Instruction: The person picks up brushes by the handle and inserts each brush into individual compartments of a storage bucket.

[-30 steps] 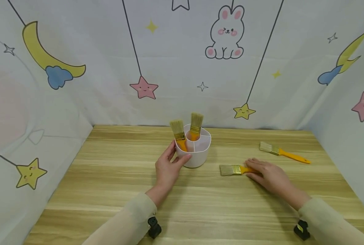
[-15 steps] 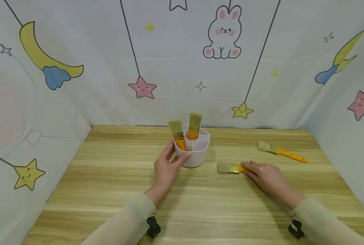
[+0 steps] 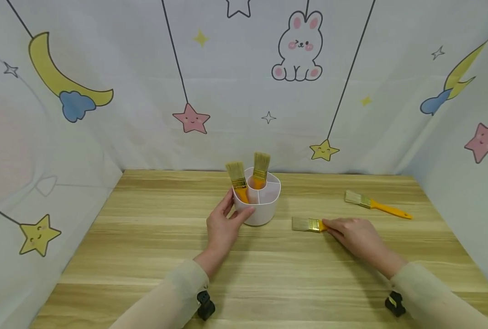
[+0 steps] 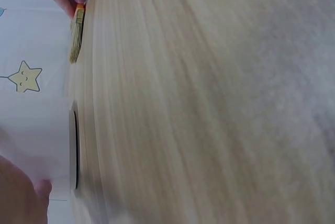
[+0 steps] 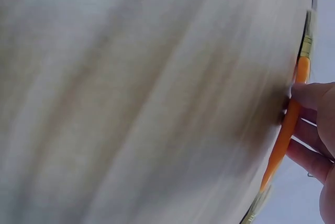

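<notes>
My left hand (image 3: 223, 228) grips a white divided holder (image 3: 262, 214), its thumb on the front wall and its fingers round the left side. Two paintbrushes stand in the holder bristles up: one leaning in the left compartment (image 3: 237, 177), the other in the round middle cup (image 3: 261, 172). My right hand (image 3: 356, 235) pinches the orange handle of a third paintbrush (image 3: 305, 224), close behind its metal band. That brush lies low along the table, bristles toward the holder. In the right wrist view the thumb and fingers close on its handle (image 5: 285, 132).
Another paintbrush (image 3: 385, 208) with an orange handle lies at the table's back right, beyond my right hand. The wood-grain table (image 3: 276, 278) is bounded at the back and sides by white printed cloth (image 3: 235, 82). A black device (image 3: 205, 305) hangs at each sleeve cuff.
My right hand has slid left along the brush handle, its fingers now gathered nearer the metal band. The left hand and the holder stay as they were.
</notes>
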The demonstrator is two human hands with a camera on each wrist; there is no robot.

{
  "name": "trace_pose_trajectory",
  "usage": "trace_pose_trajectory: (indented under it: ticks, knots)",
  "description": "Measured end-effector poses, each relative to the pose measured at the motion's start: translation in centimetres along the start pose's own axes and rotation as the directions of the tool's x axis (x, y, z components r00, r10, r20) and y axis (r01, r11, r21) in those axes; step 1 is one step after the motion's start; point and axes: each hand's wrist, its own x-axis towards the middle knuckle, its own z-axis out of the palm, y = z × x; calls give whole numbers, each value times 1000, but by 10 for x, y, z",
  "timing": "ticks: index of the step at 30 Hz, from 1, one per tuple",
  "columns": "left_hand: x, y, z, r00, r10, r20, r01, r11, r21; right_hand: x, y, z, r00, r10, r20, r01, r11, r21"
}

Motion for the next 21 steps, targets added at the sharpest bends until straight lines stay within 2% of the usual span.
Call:
trace_pose_trajectory:
  ticks: [5, 11, 17, 21]
  knots:
    - [0, 1, 0, 1000, -3, -1, 3, 1000, -2, 6, 3, -3, 1000, 14, 17, -15, 999, 47]
    - [0, 1, 0, 1000, 1, 3, -1, 1000, 2, 12, 1, -8, 996, 87, -8, -84, 983, 166]
    - [0, 1, 0, 1000, 2, 2, -2, 1000, 4, 27, -5, -18, 983, 181, -8, -171, 940, 297]
    - [1, 0, -1, 1000, 7, 1, -7, 1000, 6, 37, -10, -28, 974, 225, 1, -206, 892, 402]
